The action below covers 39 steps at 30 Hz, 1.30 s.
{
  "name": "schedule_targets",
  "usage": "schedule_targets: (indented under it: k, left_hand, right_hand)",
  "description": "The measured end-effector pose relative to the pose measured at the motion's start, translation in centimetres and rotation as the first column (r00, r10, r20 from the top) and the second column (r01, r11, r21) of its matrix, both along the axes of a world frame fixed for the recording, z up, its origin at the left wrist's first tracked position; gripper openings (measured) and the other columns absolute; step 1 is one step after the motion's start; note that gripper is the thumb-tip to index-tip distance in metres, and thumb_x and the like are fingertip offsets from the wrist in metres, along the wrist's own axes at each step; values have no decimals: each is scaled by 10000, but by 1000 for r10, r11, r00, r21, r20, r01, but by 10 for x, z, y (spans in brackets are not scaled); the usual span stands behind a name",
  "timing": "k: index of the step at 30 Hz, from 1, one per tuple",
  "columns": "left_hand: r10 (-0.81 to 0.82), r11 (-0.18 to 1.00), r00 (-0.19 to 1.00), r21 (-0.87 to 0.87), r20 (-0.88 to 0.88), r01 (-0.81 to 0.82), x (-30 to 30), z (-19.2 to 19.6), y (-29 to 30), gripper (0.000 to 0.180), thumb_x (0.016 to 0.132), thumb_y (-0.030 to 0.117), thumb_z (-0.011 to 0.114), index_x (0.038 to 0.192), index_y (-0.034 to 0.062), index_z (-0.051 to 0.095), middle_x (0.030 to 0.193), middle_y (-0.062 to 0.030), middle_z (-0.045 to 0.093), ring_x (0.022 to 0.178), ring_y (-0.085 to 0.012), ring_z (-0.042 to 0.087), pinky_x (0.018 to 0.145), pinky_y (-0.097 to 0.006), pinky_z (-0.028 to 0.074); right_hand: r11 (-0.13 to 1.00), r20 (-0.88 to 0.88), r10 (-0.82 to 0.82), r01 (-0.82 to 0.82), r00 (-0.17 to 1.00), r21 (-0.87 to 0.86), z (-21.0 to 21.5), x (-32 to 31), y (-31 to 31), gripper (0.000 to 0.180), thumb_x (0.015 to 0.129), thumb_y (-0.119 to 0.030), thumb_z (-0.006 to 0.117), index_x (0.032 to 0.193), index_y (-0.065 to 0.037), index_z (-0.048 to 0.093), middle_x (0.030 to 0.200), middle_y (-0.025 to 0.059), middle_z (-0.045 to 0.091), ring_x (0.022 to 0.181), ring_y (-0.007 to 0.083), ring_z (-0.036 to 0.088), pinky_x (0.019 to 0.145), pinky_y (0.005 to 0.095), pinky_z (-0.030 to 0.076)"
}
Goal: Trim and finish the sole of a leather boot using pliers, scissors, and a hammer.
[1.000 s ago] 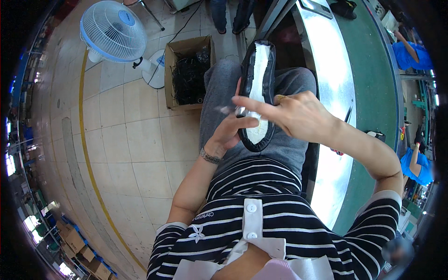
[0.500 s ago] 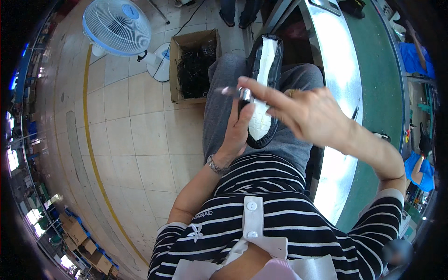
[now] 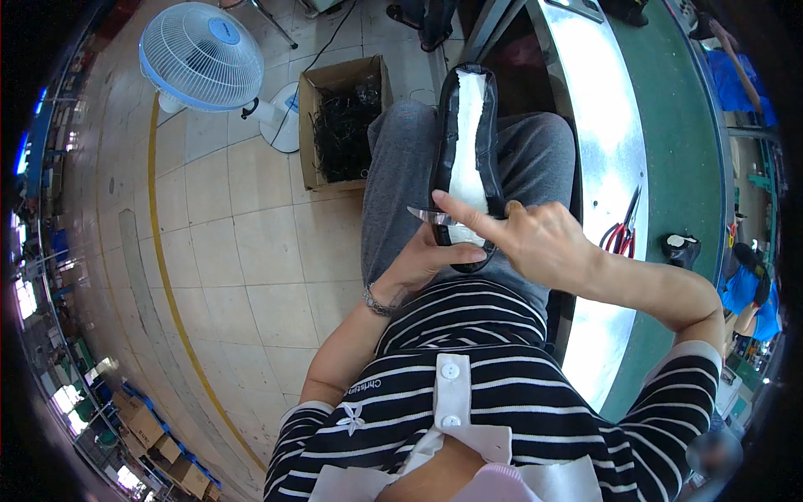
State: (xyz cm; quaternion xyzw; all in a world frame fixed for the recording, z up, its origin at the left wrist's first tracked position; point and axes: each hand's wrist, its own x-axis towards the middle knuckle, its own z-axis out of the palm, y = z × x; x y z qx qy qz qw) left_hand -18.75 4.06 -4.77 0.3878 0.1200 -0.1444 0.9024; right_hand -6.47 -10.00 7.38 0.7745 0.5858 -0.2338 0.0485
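A black shoe with a white insole lies sole-up along my lap, toe pointing away from me. My left hand cups its near end from below and grips it. My right hand is over the same end, forefinger stretched out to the left across the white insole, pinching a small clear strip that sticks out past the shoe's left side. Both forearms come in from below, over my striped top.
An open cardboard box of dark scraps stands on the tiled floor to my left, with a white floor fan beyond it. A green belt with a metal edge runs on my right, holding red-handled scissors and a black piece.
The shoe has come down flatter onto my lap and both hands moved lower with it. My right forefinger now points left across the insole.
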Motion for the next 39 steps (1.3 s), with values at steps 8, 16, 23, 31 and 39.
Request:
schedule_targets:
  k: [8, 16, 23, 31, 39]
  left_hand:
    - [-47, 997, 992, 59, -117, 54, -2, 4, 2, 456, 803, 148, 780, 1189, 19, 574, 1044, -69, 651, 947, -130, 618, 842, -281, 512]
    - [120, 965, 992, -227, -48, -128, 0, -5, 1, 400, 795, 162, 787, 1130, 31, 614, 1088, -83, 665, 968, -144, 620, 851, -295, 504]
    - [-198, 971, 977, 117, -81, 207, 6, 9, 13, 491, 777, 172, 813, 1184, 37, 575, 1102, -49, 623, 1003, -139, 588, 852, -265, 480]
    - [-177, 957, 980, 217, -87, 192, 11, 3, 9, 662, 755, 208, 824, 1289, 18, 483, 1156, -60, 585, 1066, -167, 553, 955, -302, 445]
    - [83, 988, 991, -120, -107, -96, 76, 16, 37, 860, 825, 198, 759, 1500, 169, 228, 1378, -40, 433, 1222, -163, 473, 1003, -331, 429]
  right_hand:
    - [1000, -30, -24, 24, 999, 1, -4, -13, -12, 654, 969, -176, 451, 1533, -303, 146, 605, 50, 546, 430, 111, 532, 314, 253, 412]
    - [946, -123, 136, -92, 983, 312, 4, -11, -16, 613, 987, -176, 435, 1529, -296, 177, 653, 64, 565, 416, 88, 489, 328, 236, 403]
    - [917, -168, 47, 24, 985, 398, 35, 20, 11, 669, 901, -134, 565, 1509, -179, 288, 528, 17, 544, 384, 111, 507, 334, 268, 384]
    - [986, -60, -17, 27, 998, 167, 32, 72, 27, 615, 964, -253, 533, 1512, -209, 258, 500, 41, 535, 363, 144, 496, 345, 297, 365]
    - [939, -42, -104, 112, 994, 326, -3, 115, 25, 623, 950, -225, 550, 1501, -227, 260, 649, 99, 627, 478, 219, 587, 454, 338, 463]
